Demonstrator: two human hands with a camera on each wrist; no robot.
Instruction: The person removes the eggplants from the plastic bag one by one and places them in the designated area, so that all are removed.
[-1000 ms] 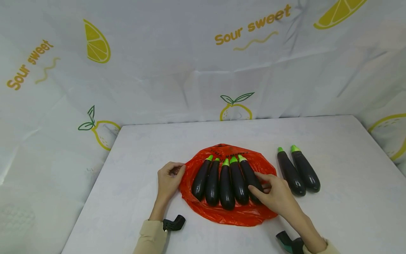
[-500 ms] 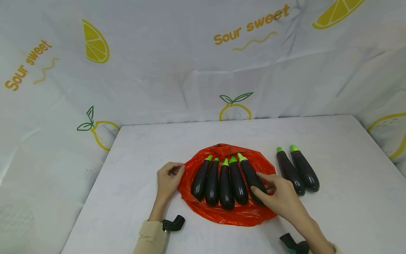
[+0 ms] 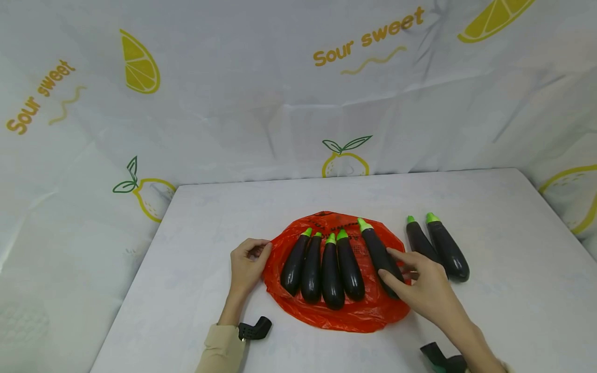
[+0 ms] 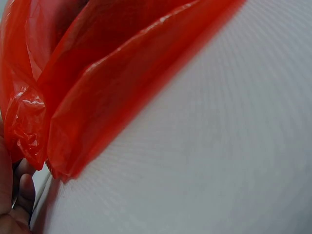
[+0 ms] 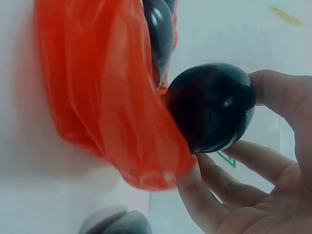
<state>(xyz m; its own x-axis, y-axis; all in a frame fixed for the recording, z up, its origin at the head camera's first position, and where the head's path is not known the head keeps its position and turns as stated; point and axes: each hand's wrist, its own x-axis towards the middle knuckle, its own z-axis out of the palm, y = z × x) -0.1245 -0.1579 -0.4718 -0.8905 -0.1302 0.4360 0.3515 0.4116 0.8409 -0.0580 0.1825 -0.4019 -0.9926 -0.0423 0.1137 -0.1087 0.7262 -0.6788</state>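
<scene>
One eggplant (image 3: 377, 247) I see held in the right hand (image 3: 426, 285), right of frame centre; the left hand (image 3: 249, 263) pinches the red bag (image 3: 350, 317).

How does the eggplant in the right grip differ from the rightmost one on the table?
The held eggplant is gripped by the fingers and thumb of the right grip; the rightmost eggplant is untouched.
The held eggplant is over the red bag; the rightmost eggplant lies on the white table, outside it.
Both are dark and glossy, with green stem ends pointing away from the person.
</scene>
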